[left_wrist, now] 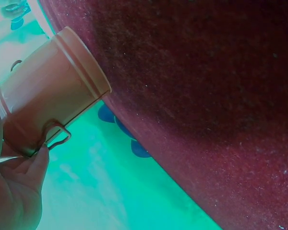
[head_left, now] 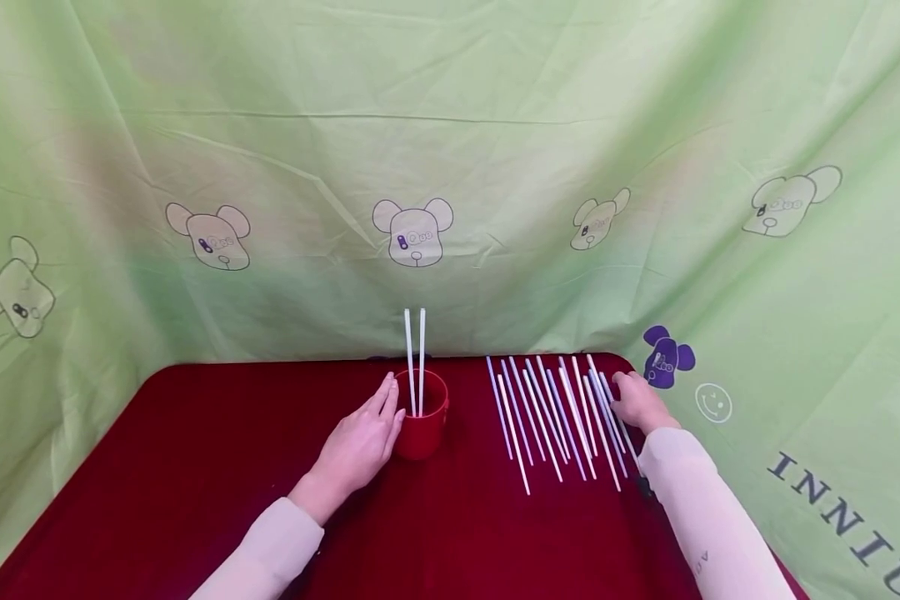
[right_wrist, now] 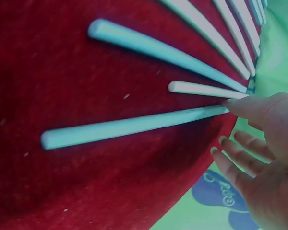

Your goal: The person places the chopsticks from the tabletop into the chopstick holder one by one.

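Observation:
A red cup [head_left: 420, 437] stands upright with two white sticks [head_left: 422, 350] leaning in it. My left hand [head_left: 360, 437] rests at the cup's left side with straight fingers. Seen from the left wrist, fingers [left_wrist: 37, 165] touch the cup [left_wrist: 50, 88] beside its small wire handle. At the right, white and pale blue sticks [head_left: 562, 417] lie side by side, spaced apart. My right hand [head_left: 641, 402] is at the far end of the rightmost stick. In the right wrist view, this hand [right_wrist: 264, 143] pinches the tip of a pale blue stick [right_wrist: 120, 128], other fingers spread below.
Dark red cloth covers the table [head_left: 195, 467]. Right behind its far edge hangs a pale green curtain [head_left: 495, 283] printed with bear heads, which also closes off both sides. A white stick [right_wrist: 201, 89] lies close beside the pinched one.

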Tool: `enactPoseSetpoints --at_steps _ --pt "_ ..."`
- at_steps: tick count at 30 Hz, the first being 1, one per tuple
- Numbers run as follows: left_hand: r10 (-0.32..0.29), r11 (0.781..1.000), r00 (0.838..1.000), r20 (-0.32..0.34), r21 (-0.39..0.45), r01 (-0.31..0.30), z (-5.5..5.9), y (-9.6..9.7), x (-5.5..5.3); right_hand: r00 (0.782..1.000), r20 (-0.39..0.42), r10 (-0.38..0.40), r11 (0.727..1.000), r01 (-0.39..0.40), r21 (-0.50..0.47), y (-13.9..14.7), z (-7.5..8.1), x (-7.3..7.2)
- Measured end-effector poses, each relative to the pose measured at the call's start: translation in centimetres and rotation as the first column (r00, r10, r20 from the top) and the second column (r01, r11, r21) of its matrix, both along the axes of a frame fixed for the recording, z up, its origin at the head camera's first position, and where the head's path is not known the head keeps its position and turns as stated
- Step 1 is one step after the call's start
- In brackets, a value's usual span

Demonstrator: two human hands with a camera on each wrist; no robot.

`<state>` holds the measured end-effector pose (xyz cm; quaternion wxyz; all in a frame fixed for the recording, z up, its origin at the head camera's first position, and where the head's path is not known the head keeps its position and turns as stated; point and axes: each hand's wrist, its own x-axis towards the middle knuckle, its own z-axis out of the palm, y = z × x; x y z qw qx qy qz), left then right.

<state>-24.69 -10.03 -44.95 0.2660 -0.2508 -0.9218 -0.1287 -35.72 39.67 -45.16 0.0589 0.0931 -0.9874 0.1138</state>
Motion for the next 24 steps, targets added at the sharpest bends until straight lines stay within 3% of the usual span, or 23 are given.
enactPoseSetpoints --at_steps 7,12,18,21,24 --pt "-0.001 1.000 1.000 -0.001 0.004 0.001 0.0 0.0 0.0 0.998 0.025 -0.055 0.996 0.057 -0.063 1.2 -0.7 -0.1" --pt "-0.003 1.000 1.000 -0.010 0.008 0.003 0.1 0.0 -0.1 0.993 0.026 -0.114 0.990 0.116 -0.083 1.2 -0.1 -0.1" --pt "-0.004 1.000 1.000 -0.007 0.009 0.004 -0.1 -0.1 -0.3 0.981 0.092 -0.170 0.975 0.181 -0.126 1.2 0.6 0.1" --pt "-0.006 1.000 1.000 -0.009 0.010 0.006 -0.1 -0.1 -0.2 0.976 0.140 -0.169 0.958 0.196 -0.210 1.5 0.9 0.2" --pt "-0.010 1.000 1.000 -0.013 0.006 0.010 0.0 -0.1 -0.1 0.971 0.194 -0.141 0.911 0.204 -0.358 1.8 1.3 0.2"
